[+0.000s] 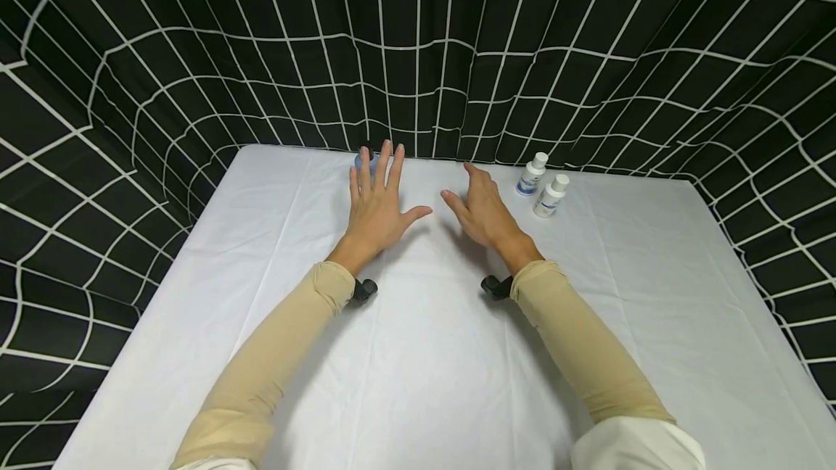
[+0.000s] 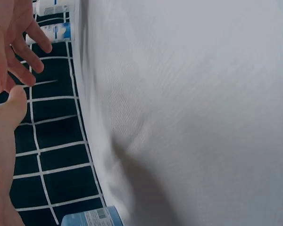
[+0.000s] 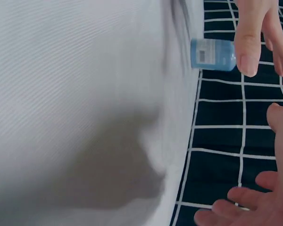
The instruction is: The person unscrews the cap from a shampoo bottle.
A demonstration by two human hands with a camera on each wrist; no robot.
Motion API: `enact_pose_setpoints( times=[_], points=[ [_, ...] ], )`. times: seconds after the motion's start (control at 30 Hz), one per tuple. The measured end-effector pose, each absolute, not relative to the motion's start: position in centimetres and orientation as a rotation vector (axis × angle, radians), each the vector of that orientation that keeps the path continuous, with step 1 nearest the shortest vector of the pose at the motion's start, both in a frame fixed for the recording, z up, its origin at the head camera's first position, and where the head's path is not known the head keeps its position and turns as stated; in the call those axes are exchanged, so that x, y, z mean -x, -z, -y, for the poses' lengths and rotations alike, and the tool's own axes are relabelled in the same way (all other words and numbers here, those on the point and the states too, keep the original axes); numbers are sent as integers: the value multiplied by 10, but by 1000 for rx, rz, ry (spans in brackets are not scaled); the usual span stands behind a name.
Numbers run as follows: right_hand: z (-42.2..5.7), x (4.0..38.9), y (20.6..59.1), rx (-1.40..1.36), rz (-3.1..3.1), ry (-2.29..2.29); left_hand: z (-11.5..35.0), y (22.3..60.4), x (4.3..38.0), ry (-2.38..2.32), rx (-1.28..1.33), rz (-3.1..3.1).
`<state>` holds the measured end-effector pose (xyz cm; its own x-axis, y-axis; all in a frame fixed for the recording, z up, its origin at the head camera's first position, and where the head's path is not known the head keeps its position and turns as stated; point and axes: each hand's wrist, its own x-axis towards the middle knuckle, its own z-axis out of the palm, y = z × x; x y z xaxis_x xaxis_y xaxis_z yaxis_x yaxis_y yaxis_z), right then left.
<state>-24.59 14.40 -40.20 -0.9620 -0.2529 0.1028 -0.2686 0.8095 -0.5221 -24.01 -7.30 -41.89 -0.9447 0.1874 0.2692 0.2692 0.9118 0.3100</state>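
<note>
Straight ahead of the left hand (image 1: 376, 207), at the table's (image 1: 418, 354) far edge: a blue bottle (image 1: 364, 160), upright, just beyond spread, empty fingertips. Farther off, the right hand (image 1: 484, 212), likewise relaxed, holding nothing.

Nothing readable from here: the blue bottle (image 3: 212, 54) carries a pale label with a barcode, and the two white bottles (image 1: 541, 184) have blue-banded labels, all illegible.
</note>
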Motion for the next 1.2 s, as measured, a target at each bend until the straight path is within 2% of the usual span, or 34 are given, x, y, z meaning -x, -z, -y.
enact_pose_setpoints(
  times=[0.57,0.93,1.2],
  points=[
    [-110,270,393,-461,2880,-1093,99,414,266,917,43,2632],
    [-75,282,385,-497,2835,-1214,118,426,284,1177,-113,2567],
    [-56,297,394,-487,2800,-1256,117,436,294,1301,-157,2597]
  ],
)
